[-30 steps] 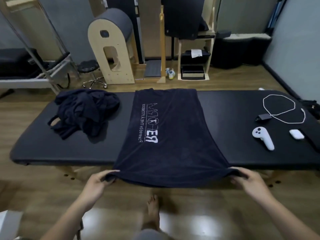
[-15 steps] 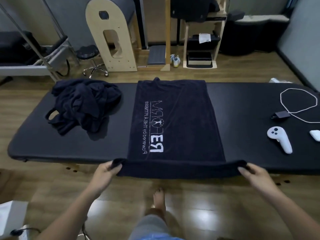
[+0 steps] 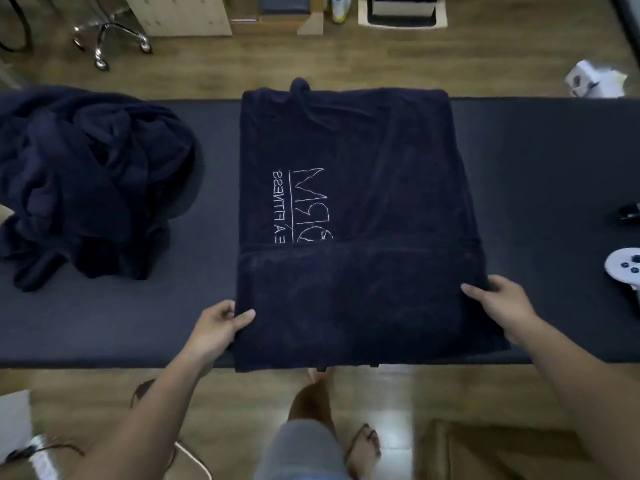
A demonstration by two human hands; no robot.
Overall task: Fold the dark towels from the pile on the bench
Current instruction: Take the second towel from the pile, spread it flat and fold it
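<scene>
- One dark towel (image 3: 346,150) lay flat across the middle of the bench (image 3: 554,168). Its near end reached the front edge of the bench.
- The near part was folded up over the rest, so the first fold looked done or almost done. The fold covered the bottom of the white letters (image 3: 301,202).
- The left hand (image 3: 221,327) pinched the left side of the folded part, with the thumb on top.
- The right hand (image 3: 502,306) held the right side, with its fingers curled onto the cloth.
- The towel was big for a folded one, so I think it needed more folds.
- The pile (image 3: 86,181) of dark towels sat in a heap on the left of the bench, apart from the flat towel. Nothing in it looked folded, so most of the job was left.
- The pile was one dark lump and ran off the left edge, so I could not count the towels in it.
- The fingers under the cloth were hidden.
- A white controller (image 3: 623,268) on the right was cut off by the edge.
- I saw no folded stack anywhere.
</scene>
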